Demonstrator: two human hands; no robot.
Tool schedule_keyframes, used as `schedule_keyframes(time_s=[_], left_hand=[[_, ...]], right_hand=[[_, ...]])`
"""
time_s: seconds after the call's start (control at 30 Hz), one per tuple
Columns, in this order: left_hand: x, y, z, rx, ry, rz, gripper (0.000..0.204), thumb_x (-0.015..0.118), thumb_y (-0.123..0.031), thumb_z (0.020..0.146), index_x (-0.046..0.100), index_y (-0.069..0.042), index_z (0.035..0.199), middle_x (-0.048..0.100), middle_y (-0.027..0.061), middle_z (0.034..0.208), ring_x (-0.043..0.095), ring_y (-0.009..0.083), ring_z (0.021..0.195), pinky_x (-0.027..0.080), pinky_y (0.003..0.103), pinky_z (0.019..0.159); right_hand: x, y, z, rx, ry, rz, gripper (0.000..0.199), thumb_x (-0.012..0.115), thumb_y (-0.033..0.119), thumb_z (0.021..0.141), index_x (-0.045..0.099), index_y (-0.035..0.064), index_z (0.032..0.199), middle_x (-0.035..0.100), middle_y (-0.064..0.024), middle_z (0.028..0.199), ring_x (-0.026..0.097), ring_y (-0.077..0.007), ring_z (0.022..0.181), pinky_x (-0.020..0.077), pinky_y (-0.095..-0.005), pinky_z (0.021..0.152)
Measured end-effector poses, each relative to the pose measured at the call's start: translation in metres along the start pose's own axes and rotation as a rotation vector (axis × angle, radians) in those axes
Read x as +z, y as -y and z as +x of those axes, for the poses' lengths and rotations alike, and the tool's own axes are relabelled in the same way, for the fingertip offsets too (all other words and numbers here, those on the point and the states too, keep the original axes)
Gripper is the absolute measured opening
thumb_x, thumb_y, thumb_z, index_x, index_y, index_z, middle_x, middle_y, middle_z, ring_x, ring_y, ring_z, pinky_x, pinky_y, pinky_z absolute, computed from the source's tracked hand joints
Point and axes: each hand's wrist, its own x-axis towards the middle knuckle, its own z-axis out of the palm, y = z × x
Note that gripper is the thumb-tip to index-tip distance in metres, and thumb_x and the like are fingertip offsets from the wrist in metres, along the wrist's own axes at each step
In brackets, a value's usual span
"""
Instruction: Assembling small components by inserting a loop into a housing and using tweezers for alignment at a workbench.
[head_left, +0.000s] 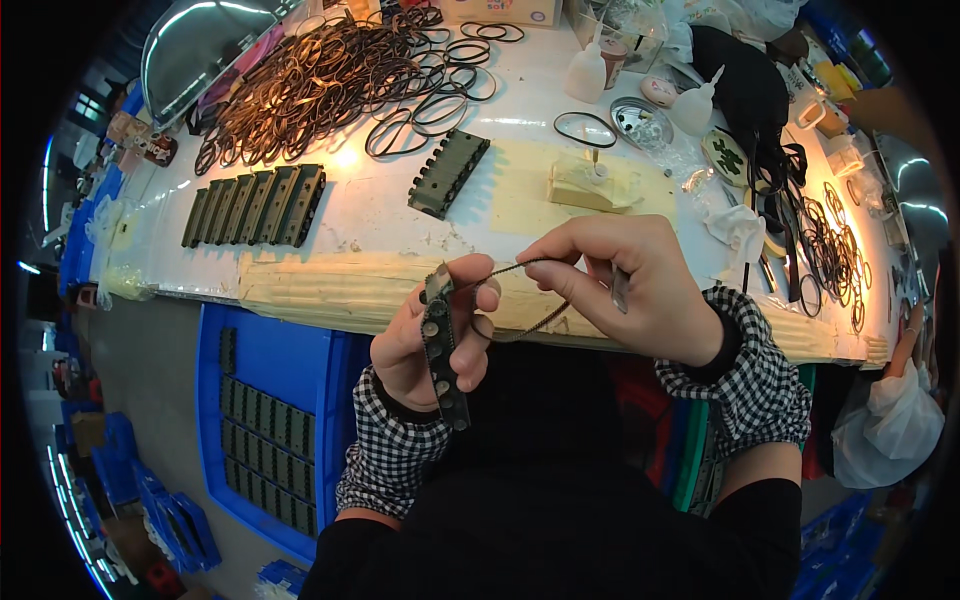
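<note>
My left hand (401,352) is closed around a narrow dark green part (438,345) with round rollers along its side, held upright in front of the table edge. A thin black toothed belt (541,326) runs from this part to my right hand (640,283), which pinches the loop between thumb and forefinger. Against the right palm lies a small metal tool (620,290); its full shape is hidden by the fingers. On the table beyond, a block of green parts (449,174) stands by itself, and a row of similar parts (255,206) is at the left.
A big pile of belts (310,85) covers the far left. A yellowish block (590,183) sits at the middle, with a metal dish (640,122) and white squeeze bottles (697,105) behind it. Below the table's padded edge, a blue crate (270,360) holds rows of green parts.
</note>
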Motion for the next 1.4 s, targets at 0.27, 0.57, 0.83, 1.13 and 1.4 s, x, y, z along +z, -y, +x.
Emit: schedule_keyframes(time_s=[0.27, 0.57, 0.83, 1.13, 1.4], left_hand=[[0.002, -0.009, -0.001, 0.028, -0.030, 0.036, 0.056, 0.053, -0.010, 0.093, 0.029, 0.002, 0.143, 0.040, 0.0119, 0.130, 0.057, 0.0102, 0.077, 0.054, 0.022, 0.059], [-0.002, -0.003, -0.003, 0.015, -0.084, 0.038, 0.064, 0.057, -0.016, 0.091, 0.026, 0.010, 0.140, 0.042, 0.0233, 0.133, 0.058, 0.0196, 0.080, 0.057, 0.031, 0.064], [0.004, -0.005, 0.000, -0.162, -0.176, 0.382, 0.060, 0.062, -0.020, 0.087, 0.038, 0.012, 0.132, 0.052, 0.0234, 0.123, 0.065, 0.0225, 0.078, 0.058, 0.033, 0.062], [0.018, -0.002, 0.017, 0.189, -0.573, -0.044, 0.050, 0.019, -0.035, 0.104, 0.027, -0.007, 0.145, 0.045, 0.0204, 0.135, 0.053, 0.0290, 0.115, 0.027, 0.054, 0.113], [0.015, 0.008, 0.017, 0.115, -0.463, 0.083, 0.051, 0.031, -0.027, 0.103, 0.020, -0.001, 0.146, 0.046, 0.0154, 0.136, 0.051, 0.0256, 0.122, 0.033, 0.050, 0.111]], right_hand=[[-0.001, -0.010, -0.002, 0.183, 0.037, 0.270, 0.014, 0.063, 0.010, 0.089, 0.069, -0.0021, 0.094, 0.066, -0.0004, 0.073, 0.052, -0.0001, 0.058, 0.0360, -0.0161, 0.050], [0.001, -0.001, 0.001, 0.079, -0.004, 0.110, 0.015, 0.064, 0.010, 0.089, 0.068, -0.0013, 0.099, 0.068, -0.0019, 0.077, 0.049, 0.0002, 0.057, 0.0346, -0.0156, 0.051], [-0.006, -0.008, -0.001, 0.247, 0.230, 0.304, 0.018, 0.066, 0.017, 0.088, 0.068, -0.0008, 0.092, 0.059, 0.0007, 0.066, 0.039, -0.0018, 0.054, 0.0301, -0.0210, 0.047], [-0.024, -0.003, -0.014, 0.321, -0.202, 0.345, 0.017, 0.064, 0.016, 0.091, 0.063, -0.0013, 0.090, 0.060, 0.0023, 0.073, 0.050, -0.0018, 0.064, 0.0384, -0.0187, 0.056], [-0.013, -0.004, -0.026, 0.323, -0.407, 0.473, 0.016, 0.062, 0.014, 0.092, 0.062, -0.0013, 0.091, 0.061, 0.0003, 0.079, 0.054, -0.0037, 0.073, 0.0423, -0.0189, 0.064]])
